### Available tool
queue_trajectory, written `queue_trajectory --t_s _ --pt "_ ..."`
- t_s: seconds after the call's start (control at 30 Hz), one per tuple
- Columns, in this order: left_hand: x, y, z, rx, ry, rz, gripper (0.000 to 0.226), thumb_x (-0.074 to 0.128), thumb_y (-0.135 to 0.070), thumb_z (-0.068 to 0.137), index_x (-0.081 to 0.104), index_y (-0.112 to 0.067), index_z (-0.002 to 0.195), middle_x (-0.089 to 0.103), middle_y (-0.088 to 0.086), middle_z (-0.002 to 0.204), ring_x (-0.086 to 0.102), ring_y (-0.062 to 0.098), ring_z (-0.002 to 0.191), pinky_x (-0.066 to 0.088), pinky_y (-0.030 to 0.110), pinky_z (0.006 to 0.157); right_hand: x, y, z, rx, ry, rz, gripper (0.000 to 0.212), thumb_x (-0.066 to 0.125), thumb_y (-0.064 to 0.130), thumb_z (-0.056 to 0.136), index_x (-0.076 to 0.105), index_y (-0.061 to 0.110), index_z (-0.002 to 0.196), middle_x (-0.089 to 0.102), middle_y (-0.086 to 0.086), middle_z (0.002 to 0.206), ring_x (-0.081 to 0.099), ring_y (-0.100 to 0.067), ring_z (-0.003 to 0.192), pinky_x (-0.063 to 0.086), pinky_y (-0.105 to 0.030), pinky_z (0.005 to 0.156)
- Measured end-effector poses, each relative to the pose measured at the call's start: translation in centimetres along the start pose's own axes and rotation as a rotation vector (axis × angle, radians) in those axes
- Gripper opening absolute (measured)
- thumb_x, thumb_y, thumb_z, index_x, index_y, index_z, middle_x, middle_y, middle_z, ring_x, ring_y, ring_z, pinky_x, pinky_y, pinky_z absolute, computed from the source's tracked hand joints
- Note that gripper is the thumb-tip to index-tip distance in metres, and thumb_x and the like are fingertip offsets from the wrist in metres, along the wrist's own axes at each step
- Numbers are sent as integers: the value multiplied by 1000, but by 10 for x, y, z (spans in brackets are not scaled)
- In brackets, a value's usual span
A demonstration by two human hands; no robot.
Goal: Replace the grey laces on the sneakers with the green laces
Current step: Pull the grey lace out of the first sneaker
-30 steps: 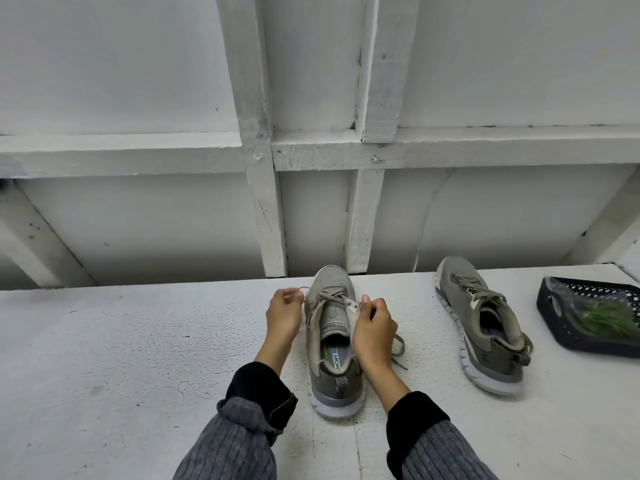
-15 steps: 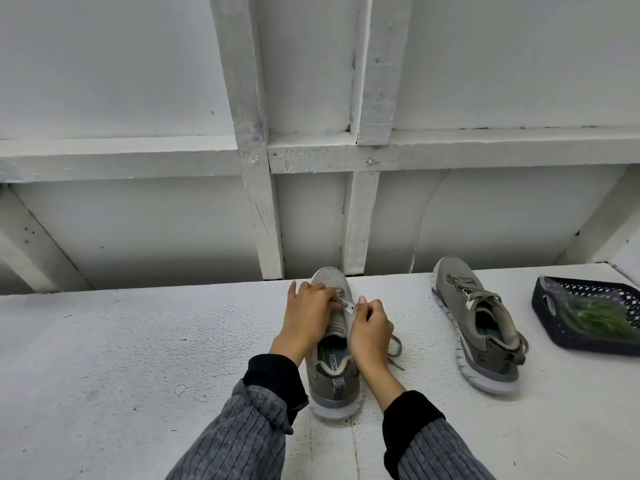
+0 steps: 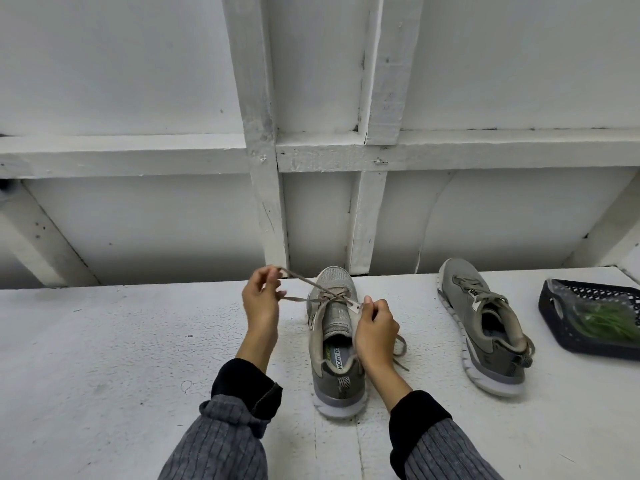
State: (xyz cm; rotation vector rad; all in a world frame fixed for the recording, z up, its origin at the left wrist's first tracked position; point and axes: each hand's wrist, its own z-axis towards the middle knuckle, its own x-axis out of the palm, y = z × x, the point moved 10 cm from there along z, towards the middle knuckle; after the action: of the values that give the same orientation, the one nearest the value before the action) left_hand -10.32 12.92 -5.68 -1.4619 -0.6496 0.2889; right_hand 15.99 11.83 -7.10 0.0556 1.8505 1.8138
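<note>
A grey sneaker (image 3: 334, 344) stands on the white table straight ahead, its toe pointing away from me. My left hand (image 3: 260, 299) pinches a loop of its grey lace (image 3: 304, 289), drawn out to the left above the table. At the sneaker's right upper edge, my right hand (image 3: 375, 329) grips the eyelet side. Another part of the lace trails on the table beside my right wrist. The second grey sneaker (image 3: 479, 322) lies to the right, laced. Green laces (image 3: 607, 318) sit in a clear bag inside a dark basket (image 3: 571, 342) at the far right.
The white table (image 3: 104, 358) runs to a white wall with painted wooden beams (image 3: 266, 168) just behind the shoes. My grey sleeves with black cuffs enter from the bottom edge.
My left hand has left the top of the sneaker and moved left and up, drawing the grey lace out. My right hand has stayed on the shoe's right side.
</note>
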Motion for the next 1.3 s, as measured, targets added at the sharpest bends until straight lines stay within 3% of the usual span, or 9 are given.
queue_trajectory --t_s 0.27,0.37,0.5,0.63,0.8,0.9,1.0,1.13,1.3 --pt "-31 36 -4 -84 -73 303 16 58 -18 96 64 -22 82 67 -1 86 62 23 91 54 34 76 -2 -1 1 0 -11 -7 34 45 26 101 48 3 75 50 -1 59 43 -15 56 20 -35 57" --pt "-13 30 -8 -5 62 558 10 56 -15 97 66 -18 97 67 2 101 60 26 106 46 31 86 -1 -2 1 2 -7 -3 34 45 25 101 45 5 73 49 -2 59 43 -20 57 18 -35 57" --pt "39 -7 -26 419 275 939 35 50 -18 99 52 -12 134 51 5 135 41 27 125 35 35 101 1 -6 3 16 -4 -6 35 45 26 101 42 10 69 50 -5 60 47 -29 63 27 -34 58" --pt "95 -11 -49 615 532 1115 26 51 -29 98 63 -24 121 59 -7 127 43 17 124 29 33 103 2 -6 3 15 -4 -17 35 45 27 101 43 9 71 51 -6 61 49 -31 65 28 -34 58" --pt "109 14 -58 566 625 1395 27 48 -37 97 64 -31 118 60 -10 125 41 18 127 12 44 115 2 -6 3 5 -1 -21 35 44 26 101 43 9 71 51 -6 60 47 -28 62 25 -35 57" --pt "106 15 -56 555 591 1310 25 48 -38 98 68 -30 110 65 -8 112 49 20 114 23 40 111 4 -6 4 6 4 -24 35 44 27 101 41 11 70 53 -9 62 48 -31 64 30 -36 57" --pt "100 12 -54 464 574 1031 18 57 -24 95 74 -20 101 68 0 98 56 21 97 42 32 89 4 -7 5 5 0 -21 35 44 28 101 42 11 70 55 -12 64 50 -32 65 33 -37 59" --pt "82 0 -49 282 450 645 12 63 -12 92 74 -14 87 70 -4 87 61 8 83 40 7 74 2 -4 3 -6 -1 -19 35 44 26 101 42 10 70 52 -7 62 46 -27 61 26 -35 57" --pt "41 -9 -31 109 180 279 10 64 -15 92 72 -16 87 71 -5 80 66 9 80 48 14 72 1 -3 1 2 9 -8 35 44 26 101 47 4 74 52 -5 61 45 -20 57 28 -35 56"
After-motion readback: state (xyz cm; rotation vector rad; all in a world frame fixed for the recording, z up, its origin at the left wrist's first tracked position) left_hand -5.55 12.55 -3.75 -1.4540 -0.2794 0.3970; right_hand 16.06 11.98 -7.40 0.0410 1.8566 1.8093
